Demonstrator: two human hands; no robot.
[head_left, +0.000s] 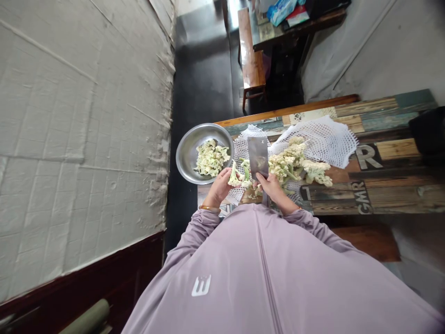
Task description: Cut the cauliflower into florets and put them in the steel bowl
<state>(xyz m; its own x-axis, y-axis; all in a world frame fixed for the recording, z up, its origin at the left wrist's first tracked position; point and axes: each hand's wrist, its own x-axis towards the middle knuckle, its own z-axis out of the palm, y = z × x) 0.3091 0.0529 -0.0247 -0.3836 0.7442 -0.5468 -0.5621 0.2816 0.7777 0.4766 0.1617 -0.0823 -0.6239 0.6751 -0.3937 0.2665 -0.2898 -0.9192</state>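
Note:
My left hand [219,186], with a bangle at the wrist, is closed on a cauliflower floret [235,176] just right of the bowl's rim. My right hand [271,186] grips a cleaver [258,155], its broad blade pointing away from me. Small cauliflower pieces lie between the two hands. To the left, a steel bowl [185,160] holds a heap of cut florets [212,157]. Larger cauliflower chunks [287,160] are piled right of the blade, on white netting [321,134]. The cleaver's handle is mostly hidden by my fingers.
A patterned wood-look table [399,190] extends to the right, with a dark object [429,134] at its far end. The bowl sits at the table's left end. Beyond are a wooden bench [252,60] and another table [262,35]. A pale wall [86,116] rises on the left.

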